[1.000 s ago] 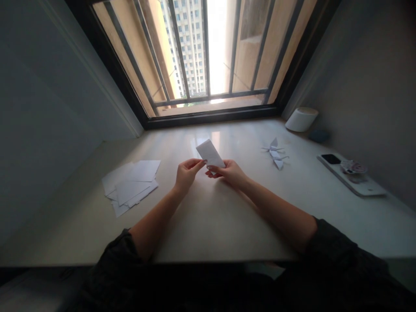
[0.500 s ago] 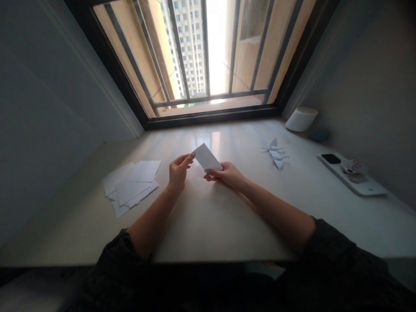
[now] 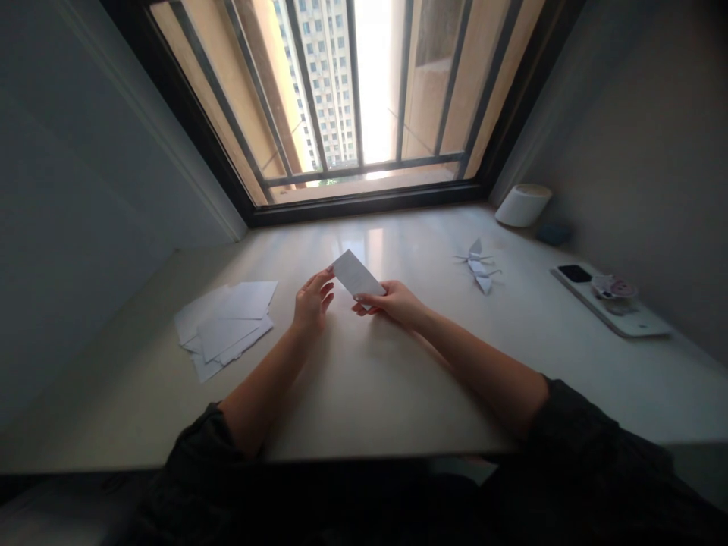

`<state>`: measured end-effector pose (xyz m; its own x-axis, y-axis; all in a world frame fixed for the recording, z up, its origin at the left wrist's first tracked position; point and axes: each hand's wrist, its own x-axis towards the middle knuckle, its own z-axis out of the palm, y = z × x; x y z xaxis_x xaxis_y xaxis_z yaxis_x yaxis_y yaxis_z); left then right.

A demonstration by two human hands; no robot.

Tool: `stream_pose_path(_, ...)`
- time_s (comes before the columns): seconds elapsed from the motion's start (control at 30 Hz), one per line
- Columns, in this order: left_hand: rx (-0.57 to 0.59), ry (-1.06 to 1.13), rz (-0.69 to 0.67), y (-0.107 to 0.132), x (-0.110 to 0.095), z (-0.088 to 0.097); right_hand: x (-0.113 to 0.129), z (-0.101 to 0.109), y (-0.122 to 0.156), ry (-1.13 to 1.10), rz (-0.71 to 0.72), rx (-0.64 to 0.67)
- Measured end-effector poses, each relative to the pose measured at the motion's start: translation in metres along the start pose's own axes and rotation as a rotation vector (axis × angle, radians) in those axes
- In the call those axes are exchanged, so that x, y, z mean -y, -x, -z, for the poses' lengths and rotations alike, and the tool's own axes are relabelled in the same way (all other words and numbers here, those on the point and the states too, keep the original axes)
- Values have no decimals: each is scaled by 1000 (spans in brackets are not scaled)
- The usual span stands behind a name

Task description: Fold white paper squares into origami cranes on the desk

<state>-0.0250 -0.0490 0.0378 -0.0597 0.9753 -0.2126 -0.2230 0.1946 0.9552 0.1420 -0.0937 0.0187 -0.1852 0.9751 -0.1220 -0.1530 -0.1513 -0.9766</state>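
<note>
A small folded piece of white paper point(image 3: 357, 274) is tilted above the middle of the white sill. My right hand point(image 3: 392, 300) pinches its lower right end, thumb on top and fingers beneath. At its upper left corner is my left hand point(image 3: 312, 301), its fingers apart and curved, a fingertip at the paper's edge. To the left lies a loose pile of white paper sheets point(image 3: 233, 320). Folded paper cranes point(image 3: 478, 265) sit to the right of my right hand.
A phone point(image 3: 614, 302) lies at the right with a small pinkish clear item point(image 3: 615, 288) on it. By the right wall are a white cylindrical object point(image 3: 523, 205) and a dark blurred object point(image 3: 553, 232). A barred window point(image 3: 369, 199) rises behind the sill point(image 3: 387, 394).
My left hand's fingers have spread from a pinch on the paper's corner. My right hand keeps its hold. The whole view has shifted slightly.
</note>
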Motion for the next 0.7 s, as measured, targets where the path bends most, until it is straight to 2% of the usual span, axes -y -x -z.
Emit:
stream_pose_path(0.17,12,18,-2,-1,4,-2,2,-1,-1,5,1,4)
stream_pose_path(0.27,0,27,-37,0,0,-2,2,-1,0,12,1,15)
stream_pose_path(0.37,-57,4,-103,-4,-11,2,0,-3,1,41,-5,9)
stream_pose_path(0.47,-122,3,-152,-8,-16,5,-1,-5,3,42,39,-57)
stream_pose_path(0.53,-57,-41,-135,-6,-13,3,0,-5,3,14,97,-108)
stream_pose_path(0.6,57,-91,-137,-1,-5,-2,1,-4,3,-3,133,-153)
stream_pose_path(0.7,187,-140,-166,6,6,-7,2,-2,3,-21,138,-162)
